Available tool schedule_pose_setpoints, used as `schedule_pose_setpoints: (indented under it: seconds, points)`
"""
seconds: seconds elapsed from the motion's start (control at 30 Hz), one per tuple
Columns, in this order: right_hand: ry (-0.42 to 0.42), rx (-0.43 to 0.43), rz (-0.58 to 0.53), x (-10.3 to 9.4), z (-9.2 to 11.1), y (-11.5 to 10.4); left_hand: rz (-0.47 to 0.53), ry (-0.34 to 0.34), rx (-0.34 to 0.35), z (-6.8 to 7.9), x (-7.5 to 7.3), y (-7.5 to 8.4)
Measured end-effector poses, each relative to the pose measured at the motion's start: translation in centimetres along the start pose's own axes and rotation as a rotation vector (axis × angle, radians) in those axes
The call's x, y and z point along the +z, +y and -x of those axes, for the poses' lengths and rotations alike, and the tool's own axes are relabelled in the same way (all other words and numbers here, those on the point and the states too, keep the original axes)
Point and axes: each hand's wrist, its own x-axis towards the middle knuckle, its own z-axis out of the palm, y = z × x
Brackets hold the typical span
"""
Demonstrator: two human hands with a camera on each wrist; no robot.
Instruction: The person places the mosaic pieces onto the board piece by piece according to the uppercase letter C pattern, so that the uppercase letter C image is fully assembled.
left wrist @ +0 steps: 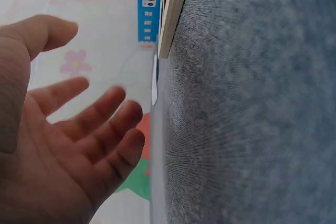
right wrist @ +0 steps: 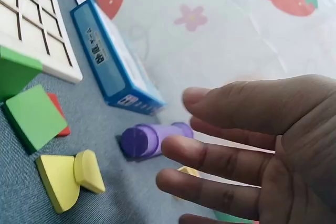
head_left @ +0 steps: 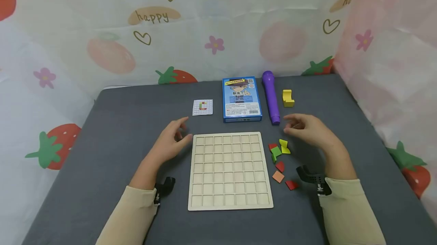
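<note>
A pale wooden grid board [head_left: 230, 171] lies flat at the middle of the table, its squares bare. My left hand [head_left: 170, 138] hovers by its upper left corner, fingers loosely bent and holding nothing. On the far side, my right hand [head_left: 308, 129] is raised above the table beyond the board's upper right corner, also with nothing in it. Between the board and my right forearm lie small coloured pieces: a yellow piece [head_left: 284, 146], a green piece [head_left: 275, 152], an orange square [head_left: 278, 176] and several red ones, including a red piece [head_left: 291, 185] nearest me.
Behind the board stand a small grid card [head_left: 203, 107] with a coloured pattern, a blue box [head_left: 242, 99], a purple microphone-shaped stick [head_left: 271, 99] and a yellow block [head_left: 288, 98]. A printed cloth [head_left: 211, 17] hangs along the table's back edge.
</note>
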Motion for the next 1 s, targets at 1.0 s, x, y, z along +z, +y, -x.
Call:
schedule_pose_setpoints:
  seconds: [1.0]
  points:
    - [-0.273,0.108,0.111,2.1,-1.3,1.3,0.037,-0.19,0.023,0.1,1.2,-1.3]
